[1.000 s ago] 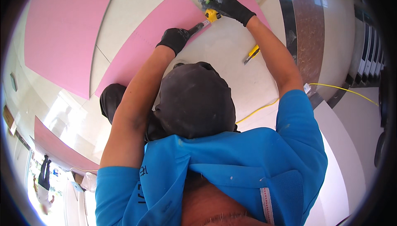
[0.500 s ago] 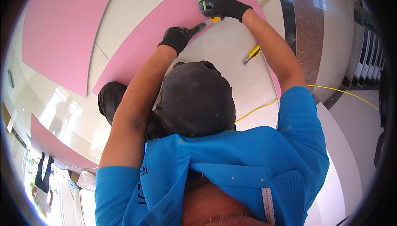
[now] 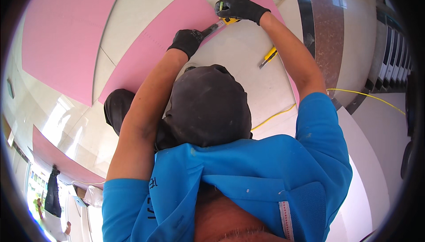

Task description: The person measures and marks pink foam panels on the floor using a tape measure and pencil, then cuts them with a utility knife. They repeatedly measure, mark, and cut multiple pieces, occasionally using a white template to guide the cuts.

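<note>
Large pink board [image 3: 66,34] lies at your ten o'clock; narrower pink board [image 3: 172,18] at eleven. Your right hand [image 3: 241,9], black-gloved, just past twelve, fingers curled tight. Your left hand [image 3: 188,42], also gloved, towards eleven, finger stretched along narrower board's edge; cannot tell whether fingers pinch anything. Yellow utility knife [image 3: 271,55] on floor [image 3: 234,58], between one and two. Yellow tape measure [image 3: 229,21] at twelve, just beside right hand. Green stick [image 3: 221,5] clamped in right fingers.

Left hand [image 3: 187,41]: gloved, finger pointing at the tape [image 3: 229,21]
Right hand [image 3: 238,10]: gloved, gripping a green stick [image 3: 221,5] beside the tape
Board [image 3: 172,27]: pink, on the floor [image 3: 226,60], tape at its edge
Knife [image 3: 270,54]: yellow, blade out
</note>
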`<move>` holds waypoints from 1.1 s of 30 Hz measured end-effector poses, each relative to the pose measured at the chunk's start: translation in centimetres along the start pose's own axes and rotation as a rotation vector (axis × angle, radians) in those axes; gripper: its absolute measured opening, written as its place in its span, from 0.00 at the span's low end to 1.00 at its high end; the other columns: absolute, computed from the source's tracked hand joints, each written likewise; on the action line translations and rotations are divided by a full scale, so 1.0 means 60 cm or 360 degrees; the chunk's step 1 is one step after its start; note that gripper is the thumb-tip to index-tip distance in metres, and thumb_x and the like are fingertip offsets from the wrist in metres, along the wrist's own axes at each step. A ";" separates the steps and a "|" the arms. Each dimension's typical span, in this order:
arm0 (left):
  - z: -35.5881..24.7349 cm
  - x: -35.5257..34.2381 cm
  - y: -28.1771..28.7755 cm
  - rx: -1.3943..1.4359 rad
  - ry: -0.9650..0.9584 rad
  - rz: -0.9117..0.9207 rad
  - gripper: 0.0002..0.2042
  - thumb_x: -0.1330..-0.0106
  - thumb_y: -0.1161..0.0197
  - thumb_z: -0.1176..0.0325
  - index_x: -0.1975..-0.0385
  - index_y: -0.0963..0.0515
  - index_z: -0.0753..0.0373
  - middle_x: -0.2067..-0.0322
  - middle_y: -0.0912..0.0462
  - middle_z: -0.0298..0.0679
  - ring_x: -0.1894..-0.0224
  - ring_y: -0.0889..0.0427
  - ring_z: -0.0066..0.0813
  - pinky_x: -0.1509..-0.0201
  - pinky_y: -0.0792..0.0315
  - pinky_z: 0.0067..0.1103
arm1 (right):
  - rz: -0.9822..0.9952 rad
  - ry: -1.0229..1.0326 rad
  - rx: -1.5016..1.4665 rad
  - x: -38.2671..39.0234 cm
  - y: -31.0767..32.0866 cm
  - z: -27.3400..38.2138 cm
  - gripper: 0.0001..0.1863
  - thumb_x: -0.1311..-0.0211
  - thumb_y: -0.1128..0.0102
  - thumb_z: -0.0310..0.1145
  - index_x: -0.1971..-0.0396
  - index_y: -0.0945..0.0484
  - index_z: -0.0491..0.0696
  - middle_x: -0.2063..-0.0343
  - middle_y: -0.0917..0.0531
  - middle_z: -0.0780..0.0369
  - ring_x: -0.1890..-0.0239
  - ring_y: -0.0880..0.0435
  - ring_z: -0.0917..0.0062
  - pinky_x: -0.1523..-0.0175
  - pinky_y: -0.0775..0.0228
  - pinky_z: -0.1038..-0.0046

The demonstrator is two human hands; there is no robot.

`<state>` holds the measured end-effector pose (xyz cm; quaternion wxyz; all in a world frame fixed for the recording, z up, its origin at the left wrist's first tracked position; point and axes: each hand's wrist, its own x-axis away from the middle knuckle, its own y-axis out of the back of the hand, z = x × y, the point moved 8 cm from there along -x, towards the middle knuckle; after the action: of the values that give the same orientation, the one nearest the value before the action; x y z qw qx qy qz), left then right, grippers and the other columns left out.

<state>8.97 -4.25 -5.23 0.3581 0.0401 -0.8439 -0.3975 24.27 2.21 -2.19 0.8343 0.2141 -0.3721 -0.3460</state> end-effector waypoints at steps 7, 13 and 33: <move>0.002 0.003 -0.001 -0.0006 0.0007 0.0024 0.21 0.32 0.53 0.67 0.39 0.32 0.56 0.66 0.16 0.47 0.64 0.14 0.46 0.63 0.21 0.39 | 0.0064 -0.0174 -0.0034 -0.005 -0.012 -0.019 0.19 0.44 0.40 0.50 0.63 0.18 0.49 0.64 0.17 0.54 0.57 0.18 0.63 0.46 0.30 0.63; 0.001 0.003 0.002 -0.0008 0.0004 0.0034 0.22 0.32 0.53 0.67 0.38 0.33 0.56 0.66 0.16 0.47 0.64 0.14 0.45 0.63 0.21 0.39 | 0.0032 -0.0093 -0.0037 -0.011 -0.021 -0.037 0.20 0.44 0.39 0.50 0.63 0.18 0.49 0.62 0.16 0.55 0.58 0.18 0.64 0.49 0.28 0.64; -0.009 0.023 0.005 -0.0095 0.0000 -0.0153 0.27 0.33 0.52 0.68 0.32 0.41 0.53 0.65 0.17 0.44 0.65 0.14 0.42 0.65 0.21 0.37 | -0.0556 0.0229 0.0408 0.082 -0.024 -0.004 0.27 0.41 0.35 0.42 0.43 0.26 0.48 0.44 0.24 0.55 0.39 0.28 0.64 0.35 0.34 0.65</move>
<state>8.33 -4.91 -3.99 0.3396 0.0700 -0.8288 -0.4392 26.24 -2.38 -0.91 0.7521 0.4035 -0.3100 -0.4188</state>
